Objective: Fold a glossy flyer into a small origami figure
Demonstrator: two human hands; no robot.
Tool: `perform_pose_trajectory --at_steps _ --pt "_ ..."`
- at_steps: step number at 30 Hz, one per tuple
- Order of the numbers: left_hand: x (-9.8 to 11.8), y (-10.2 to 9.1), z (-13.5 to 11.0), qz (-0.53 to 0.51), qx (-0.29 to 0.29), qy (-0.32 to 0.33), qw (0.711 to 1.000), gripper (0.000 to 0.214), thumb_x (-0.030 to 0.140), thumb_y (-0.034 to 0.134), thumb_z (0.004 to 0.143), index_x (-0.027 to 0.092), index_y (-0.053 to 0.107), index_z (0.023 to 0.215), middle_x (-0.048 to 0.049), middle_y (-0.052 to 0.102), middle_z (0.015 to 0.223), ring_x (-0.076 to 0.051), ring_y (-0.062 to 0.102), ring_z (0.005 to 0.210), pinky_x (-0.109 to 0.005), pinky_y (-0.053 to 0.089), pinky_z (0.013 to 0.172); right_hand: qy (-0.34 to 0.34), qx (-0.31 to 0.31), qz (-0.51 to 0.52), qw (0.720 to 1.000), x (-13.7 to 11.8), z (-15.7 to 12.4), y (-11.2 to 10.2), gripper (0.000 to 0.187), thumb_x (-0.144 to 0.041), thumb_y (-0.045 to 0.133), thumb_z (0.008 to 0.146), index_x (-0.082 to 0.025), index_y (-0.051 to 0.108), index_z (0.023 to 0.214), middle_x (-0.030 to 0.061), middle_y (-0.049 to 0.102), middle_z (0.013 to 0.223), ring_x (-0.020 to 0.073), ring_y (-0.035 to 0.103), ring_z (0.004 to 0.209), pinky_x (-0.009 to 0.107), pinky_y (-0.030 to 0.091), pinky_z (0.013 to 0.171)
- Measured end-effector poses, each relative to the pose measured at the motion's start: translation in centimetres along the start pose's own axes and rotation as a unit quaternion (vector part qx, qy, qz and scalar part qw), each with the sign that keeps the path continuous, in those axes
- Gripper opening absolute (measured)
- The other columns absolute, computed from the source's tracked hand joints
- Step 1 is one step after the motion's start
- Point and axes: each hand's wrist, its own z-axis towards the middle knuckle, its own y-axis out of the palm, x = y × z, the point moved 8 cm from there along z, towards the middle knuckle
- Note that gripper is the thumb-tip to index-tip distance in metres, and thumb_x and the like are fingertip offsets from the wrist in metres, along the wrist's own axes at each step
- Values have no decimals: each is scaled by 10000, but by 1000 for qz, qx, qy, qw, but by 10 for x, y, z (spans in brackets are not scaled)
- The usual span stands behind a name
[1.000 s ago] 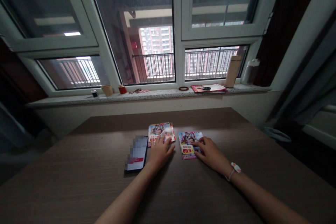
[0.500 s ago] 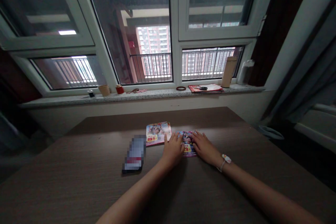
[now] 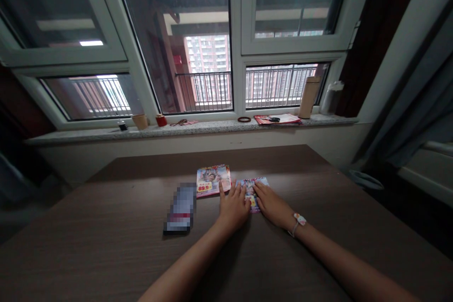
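A small printed flyer (image 3: 252, 198) with a colourful picture lies on the brown table (image 3: 106, 255), partly covered by both hands. My left hand (image 3: 233, 203) rests palm down over its left side, fingers spread and stretched out. From the other side my right hand (image 3: 272, 202) lies flat on the flyer's right part, its fingers extended. A bracelet with a white charm (image 3: 299, 219) is round the right wrist. Touching or just beside my left fingertips is a second flyer pile (image 3: 211, 180), marked 89.9.
A phone (image 3: 181, 207) with a blurred screen lies left of the flyers. Along the windowsill (image 3: 215, 126) stand a paper cup (image 3: 140, 121), a red spool (image 3: 161, 120), a dark ring (image 3: 244, 119), papers with scissors (image 3: 274, 119), a tan flask (image 3: 309, 97) and a clear bottle (image 3: 331, 97).
My right hand has slid a little to the left, closer to my left hand, over the flyer. The flyer's upper right corner now shows past it. My left hand has hardly moved.
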Motion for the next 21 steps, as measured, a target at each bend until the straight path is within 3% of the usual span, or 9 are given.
perform_pose_trajectory --at_steps 5,9,16,18,21 --pt "-8 1 -2 -25 -17 -8 999 509 449 288 946 262 436 1396 -45 390 1480 -290 243 1407 -674 -78 1085 54 -30 -26 998 6 -4 0 548 -366 310 943 -123 357 1431 135 266 1527 249 230 1418 449 194 1165" --pt "-12 3 -4 -25 -15 -6 1000 526 471 278 945 256 426 1402 -49 374 1487 -273 203 1422 -669 -89 1085 102 -43 -36 993 16 -8 0 704 -535 287 923 -71 291 1452 158 221 1534 272 175 1432 485 136 1166" --pt "-14 1 -6 -12 3 -25 1000 555 499 282 944 218 439 1396 -84 367 1489 -299 191 1423 -688 -84 1075 133 -24 -34 990 24 -10 -1 813 -608 329 882 -9 310 1432 198 228 1524 293 158 1434 471 142 1170" --pt "-9 -3 -5 -10 15 -4 1000 536 487 288 949 235 426 1401 -67 330 1510 -285 168 1431 -681 -74 1084 124 3 -28 992 24 -10 -3 801 -586 376 875 -10 316 1428 205 221 1526 297 158 1433 464 154 1172" --pt "3 -5 -5 -20 14 59 998 502 450 269 966 277 367 1428 -16 294 1528 -243 190 1429 -653 -36 1113 61 40 -8 997 16 -8 -6 683 -461 394 900 -56 300 1442 165 204 1543 259 151 1438 439 193 1174"
